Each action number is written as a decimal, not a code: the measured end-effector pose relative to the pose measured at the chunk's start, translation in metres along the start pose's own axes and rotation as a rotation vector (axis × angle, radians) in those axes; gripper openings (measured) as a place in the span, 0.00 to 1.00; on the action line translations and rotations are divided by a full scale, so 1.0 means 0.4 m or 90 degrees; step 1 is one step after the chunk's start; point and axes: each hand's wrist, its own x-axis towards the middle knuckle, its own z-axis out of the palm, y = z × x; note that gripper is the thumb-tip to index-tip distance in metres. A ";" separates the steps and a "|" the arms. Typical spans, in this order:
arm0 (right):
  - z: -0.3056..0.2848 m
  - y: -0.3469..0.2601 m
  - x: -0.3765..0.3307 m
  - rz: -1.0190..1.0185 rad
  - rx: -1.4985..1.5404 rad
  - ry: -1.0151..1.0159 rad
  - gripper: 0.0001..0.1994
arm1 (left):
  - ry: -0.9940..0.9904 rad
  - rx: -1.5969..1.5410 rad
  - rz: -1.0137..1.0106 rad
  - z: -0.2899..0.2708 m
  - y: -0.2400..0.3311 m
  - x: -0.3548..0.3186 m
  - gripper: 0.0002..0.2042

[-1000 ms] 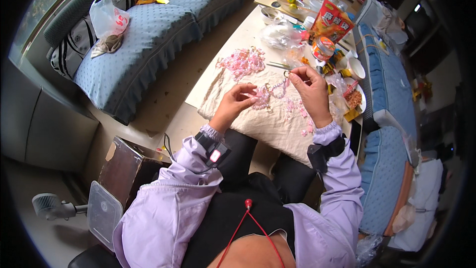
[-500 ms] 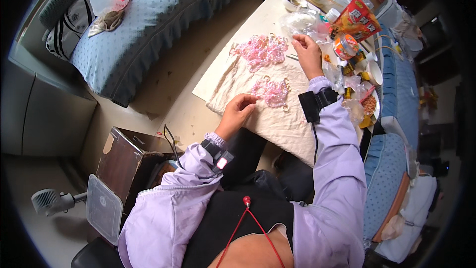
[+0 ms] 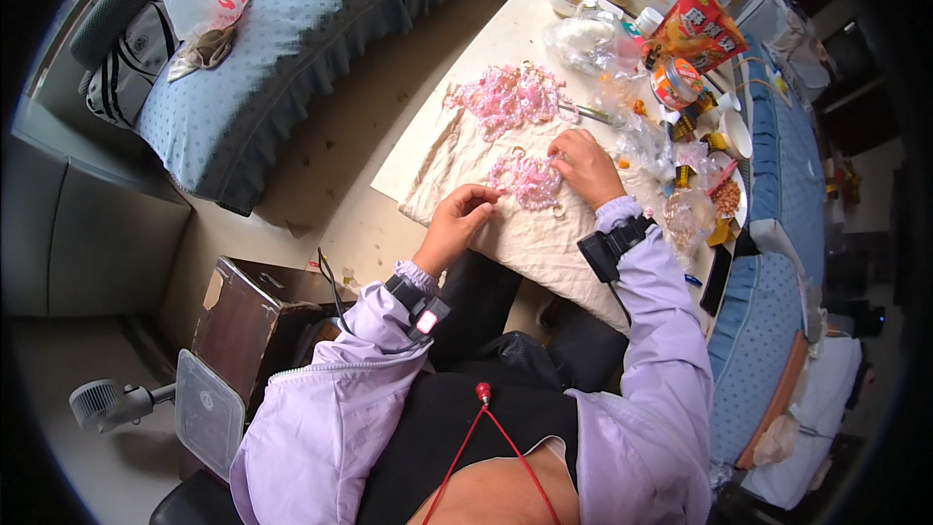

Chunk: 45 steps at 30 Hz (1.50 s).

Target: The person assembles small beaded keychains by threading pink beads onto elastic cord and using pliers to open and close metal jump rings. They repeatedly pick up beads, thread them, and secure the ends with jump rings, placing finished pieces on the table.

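Note:
On the cream cloth (image 3: 452, 175) lies a small heap of pink beaded strands (image 3: 525, 181) with gold-coloured rings at its edges. My left hand (image 3: 459, 224) is at the heap's left edge, thumb and forefinger pinched together at the beads. At its right edge my right hand (image 3: 587, 169) has its fingers curled down onto the strands; the fingertips are partly hidden. Farther off lies a larger heap of pink beaded strands (image 3: 507, 100), also with gold rings. A thin metal tool (image 3: 595, 116) rests beside that larger heap, its kind unclear.
Clutter lines the table's right side: clear plastic bags (image 3: 595, 44), a jar with an orange label (image 3: 676, 84), a red snack pouch (image 3: 702, 27) and a dish of nuts (image 3: 727, 198). A blue-covered sofa (image 3: 292, 49) stands at the left, a dark wooden box (image 3: 238, 316) near my left arm.
My right hand has come nearer and left, from beside the larger heap to the smaller heap's right edge. The metal tool now shows more fully. My left hand has barely moved.

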 end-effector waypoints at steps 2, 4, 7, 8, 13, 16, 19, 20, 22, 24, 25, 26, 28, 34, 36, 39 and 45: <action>-0.032 -0.024 -0.020 -0.029 0.049 0.075 0.09 | -0.001 -0.034 -0.003 0.006 0.015 0.003 0.11; -0.072 -0.057 -0.062 0.015 0.138 0.103 0.08 | 0.003 -0.074 -0.005 0.025 0.039 0.004 0.13; -0.116 -0.118 -0.139 -0.060 0.149 0.148 0.09 | -0.025 -0.129 -0.018 0.092 0.075 0.002 0.14; -0.118 -0.140 -0.165 -0.133 0.087 0.181 0.09 | -0.036 -0.061 0.017 0.123 0.083 0.001 0.15; -0.103 -0.234 -0.307 -0.160 -0.055 0.086 0.10 | -0.171 0.002 -0.163 0.228 0.090 -0.054 0.16; -0.093 -0.245 -0.365 -0.114 -0.042 0.103 0.10 | -0.189 -0.123 -0.219 0.269 0.050 -0.092 0.17; -0.083 -0.240 -0.406 -0.025 0.046 0.140 0.09 | -0.288 -0.138 -0.231 0.261 0.019 -0.099 0.17; -0.080 -0.235 -0.418 0.017 0.089 0.143 0.09 | -0.299 -0.115 -0.248 0.264 0.007 -0.098 0.16; -0.072 -0.220 -0.435 0.057 0.163 0.133 0.09 | -0.315 -0.069 -0.283 0.268 -0.010 -0.094 0.15; -0.074 -0.186 -0.455 0.061 0.114 0.179 0.08 | -0.270 -0.129 -0.319 0.279 -0.019 -0.095 0.14; -0.080 -0.163 -0.468 0.061 0.089 0.202 0.07 | -0.248 -0.160 -0.336 0.285 -0.020 -0.094 0.13; -0.091 -0.136 -0.484 0.090 0.077 0.220 0.04 | -0.240 -0.174 -0.335 0.281 -0.013 -0.090 0.12; -0.110 -0.086 -0.518 0.194 0.027 0.226 0.05 | -0.152 -0.154 -0.363 0.283 -0.004 -0.091 0.11; -0.124 -0.009 -0.558 0.253 -0.002 0.215 0.07 | -0.097 -0.215 -0.319 0.289 0.007 -0.055 0.12; -0.119 -0.006 -0.556 0.240 0.015 0.211 0.07 | -0.120 -0.246 -0.329 0.288 0.004 -0.046 0.10; -0.104 -0.014 -0.544 0.203 0.014 0.207 0.06 | -0.134 -0.248 -0.335 0.288 -0.002 -0.036 0.08; -0.072 -0.033 -0.470 0.164 0.046 0.167 0.06 | -0.091 -0.155 -0.306 0.279 -0.005 -0.031 0.12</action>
